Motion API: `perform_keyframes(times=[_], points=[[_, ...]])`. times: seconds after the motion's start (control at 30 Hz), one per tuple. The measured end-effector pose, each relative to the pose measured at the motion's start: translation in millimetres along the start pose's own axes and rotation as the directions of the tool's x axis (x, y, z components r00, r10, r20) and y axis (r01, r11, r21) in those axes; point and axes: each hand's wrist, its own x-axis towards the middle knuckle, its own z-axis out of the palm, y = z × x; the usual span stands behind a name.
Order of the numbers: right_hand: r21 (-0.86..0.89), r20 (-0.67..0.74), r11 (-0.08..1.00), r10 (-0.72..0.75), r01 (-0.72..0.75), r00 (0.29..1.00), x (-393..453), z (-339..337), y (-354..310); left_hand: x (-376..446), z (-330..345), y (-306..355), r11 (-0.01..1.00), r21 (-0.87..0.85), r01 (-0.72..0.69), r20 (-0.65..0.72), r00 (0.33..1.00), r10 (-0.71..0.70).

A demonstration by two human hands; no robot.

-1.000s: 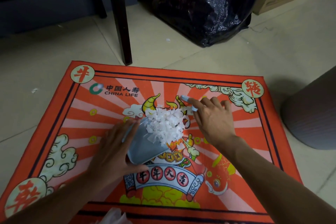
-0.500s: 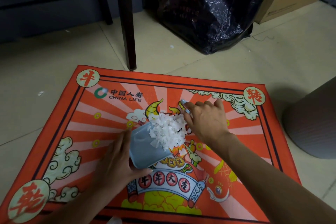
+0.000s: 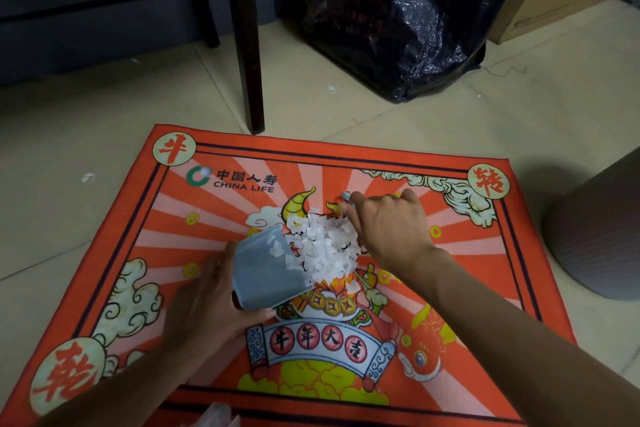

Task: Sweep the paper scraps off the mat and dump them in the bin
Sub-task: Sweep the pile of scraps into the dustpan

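Tiled floor carries the mat, and my work sits at its middle. My left hand clamps fingers and thumb round the dustpan; my right hand curls loosely behind the scraps, holding something small I can't identify. Pan's long axis runs diagonally, mouth aimed at the far-right corner. I judge a fast push would spill scraps past the lip, and lifting too flat would shed them before the bin.

Beige tiled floor, red printed mat on it, grey bin, black bag, stray scraps
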Motion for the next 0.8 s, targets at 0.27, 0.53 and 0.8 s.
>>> perform_keyframes(times=[0.27,0.53,0.8], points=[[0.187,-0.040,0.980,-0.060,0.067,0.997,-2.9,8.1,2.5,7.3,-8.7,6.9,1.000,0.027,0.002,0.023,1.000,-0.002],[0.100,-0.027,0.977,-0.186,0.187,0.982,-2.0,1.0,-15.8,9.2,-1.5,23.5,0.998,0.030,0.047,0.060,0.997,-0.049],[0.207,-0.058,0.964,-0.157,0.166,0.986,0.6,-0.9,-38.0,6.1,6.4,21.0,0.996,-0.073,0.049,0.062,0.997,-0.045]])
